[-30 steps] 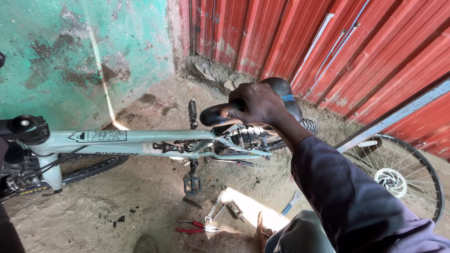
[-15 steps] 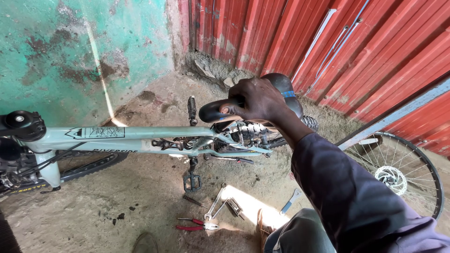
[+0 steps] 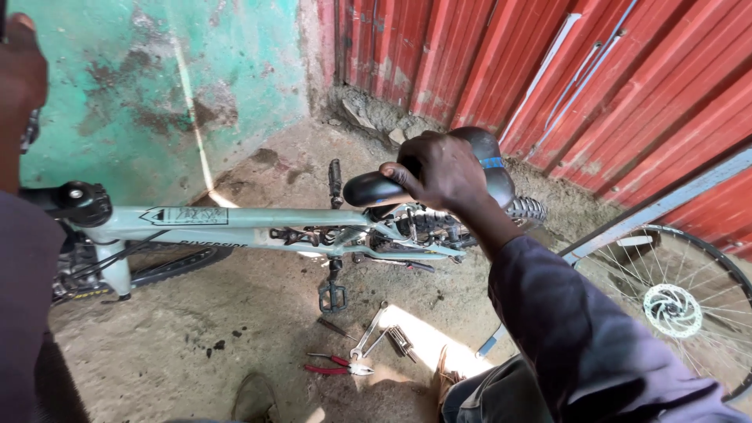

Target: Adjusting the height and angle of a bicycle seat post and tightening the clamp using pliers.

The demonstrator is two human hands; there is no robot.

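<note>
The saddle (image 3: 439, 184) is black, glossy and padded, with a blue band near its wide rear end. It sits level on top of the bike (image 3: 235, 227), nose pointing toward the handlebar end. The right hand (image 3: 439, 168) lies over its middle, fingers curled round the far edge. The bike has a pale grey-green frame and stands upright on the dirt floor.

Left hand enters the view

The left hand (image 3: 19, 59) and its sleeve have come up at the bicycle's front, well apart from the gripped saddle (image 3: 439, 182).
</note>
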